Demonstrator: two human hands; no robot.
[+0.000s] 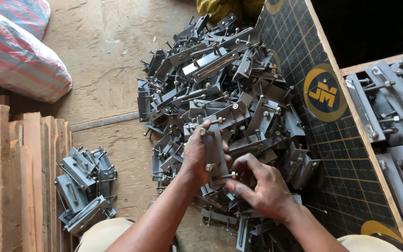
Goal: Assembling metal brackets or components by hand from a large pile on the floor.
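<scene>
We start at the left hand [196, 156], whose grip is closed around a grey metal bracket [214, 150]: the thumb lies on one long edge and the fingers wrap behind the other, so the flat plate stands nearly upright, facing the camera. A bolt [203, 132] sticks out near the top of the plate and a second nut [208, 166] sits near its lower end. Just beside it, the right hand [262, 186] has its thumb and forefinger pinched on a long threaded bolt [227, 176] that runs sideways at the foot of the bracket; the other fingers curl loosely above. The two hands nearly touch across the plate.

Directly under and behind both hands we see the large pile of brackets [220, 84], grey plates of the same kind tangled together with their bolts pointing every way, heaped on the concrete floor [108, 60]. The pile leans against a dark gridded board [346, 158] with round yellow marks on the right. Beyond that board's wooden edge, more brackets [397, 116] lie side by side in an orderly layer.

To the left, well apart from the hands, a smaller stack of brackets [85, 189] rests on the floor next to upright wooden planks [24, 177]. A striped woven sack [15, 51] fills the upper left corner. Our knees in light trousers [101, 233] show at the bottom.
</scene>
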